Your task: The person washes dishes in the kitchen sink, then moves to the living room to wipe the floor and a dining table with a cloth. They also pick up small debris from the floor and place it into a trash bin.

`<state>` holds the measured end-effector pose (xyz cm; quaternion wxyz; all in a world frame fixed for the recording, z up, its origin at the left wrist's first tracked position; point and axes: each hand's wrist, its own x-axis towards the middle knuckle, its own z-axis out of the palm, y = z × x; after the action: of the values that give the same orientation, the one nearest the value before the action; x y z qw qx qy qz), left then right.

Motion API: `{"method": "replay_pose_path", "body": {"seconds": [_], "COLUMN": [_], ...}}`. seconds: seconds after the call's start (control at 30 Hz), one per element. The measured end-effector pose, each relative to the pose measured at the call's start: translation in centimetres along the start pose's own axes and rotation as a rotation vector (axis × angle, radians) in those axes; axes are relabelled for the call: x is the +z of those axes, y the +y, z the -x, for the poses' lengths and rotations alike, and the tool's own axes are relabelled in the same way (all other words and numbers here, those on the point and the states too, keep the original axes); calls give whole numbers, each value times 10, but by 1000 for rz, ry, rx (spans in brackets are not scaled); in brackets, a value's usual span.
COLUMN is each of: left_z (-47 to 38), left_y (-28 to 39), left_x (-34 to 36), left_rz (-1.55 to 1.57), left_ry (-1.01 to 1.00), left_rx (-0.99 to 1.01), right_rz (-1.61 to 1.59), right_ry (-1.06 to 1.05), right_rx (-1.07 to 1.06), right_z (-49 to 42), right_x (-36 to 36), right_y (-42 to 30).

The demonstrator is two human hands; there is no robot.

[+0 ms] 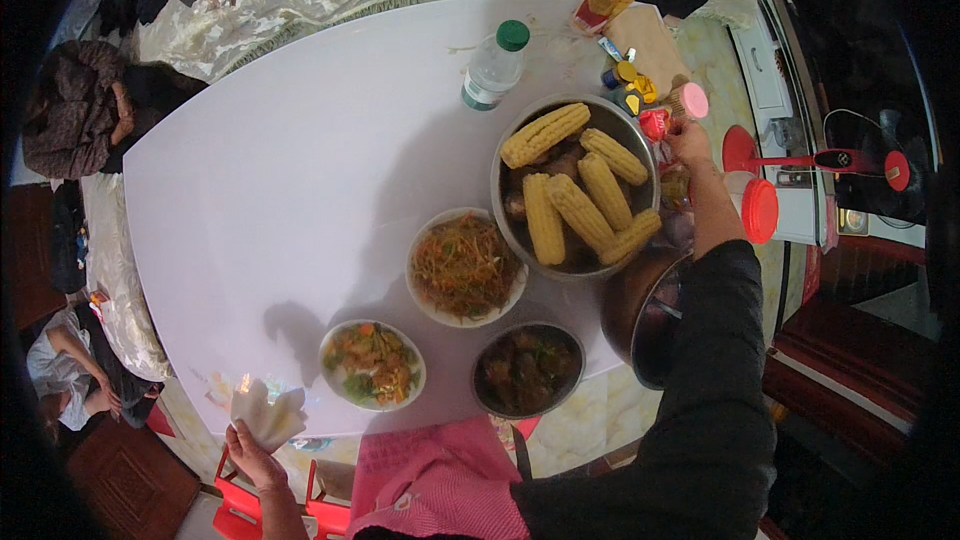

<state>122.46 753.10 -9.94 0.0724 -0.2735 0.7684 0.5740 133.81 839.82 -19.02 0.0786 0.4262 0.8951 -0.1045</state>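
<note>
My left hand grips a crumpled white cloth or paper wipe over the table's near left edge. Stretched far to the right, my right hand is among small items beside the steel basin. Its fingers are at a red packet, just below a pink-lidded jar; whether they grip anything is unclear. Several corn cobs lie in the steel basin, over darker food. Nearer me are a bowl of shredded vegetables, a white dish of mixed vegetables and a dark bowl of food.
A green-capped plastic bottle and an amber drink bottle stand on the white table. Under my right arm, a brown pot tilts at the edge. Red chairs are at lower left. Other people sit around the far side.
</note>
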Motion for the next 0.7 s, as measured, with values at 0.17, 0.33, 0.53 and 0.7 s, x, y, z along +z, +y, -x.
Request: {"method": "replay_pose_path", "body": {"seconds": [0.17, 0.33, 0.53, 0.7], "left_z": [6, 9, 7, 3], "left_y": [3, 7, 6, 5], "left_x": [-4, -4, -15, -13], "left_rz": [0, 1, 3, 30], "left_ry": [13, 22, -15, 19], "left_rx": [26, 15, 26, 9], "right_rz": [-257, 114, -71, 190], "right_ry": [25, -95, 130, 29], "right_rx": [7, -55, 42, -44], "right_z": [2, 6, 17, 28], "right_x": [-35, -53, -71, -75], "right_y": [-3, -3, -14, -11]}}
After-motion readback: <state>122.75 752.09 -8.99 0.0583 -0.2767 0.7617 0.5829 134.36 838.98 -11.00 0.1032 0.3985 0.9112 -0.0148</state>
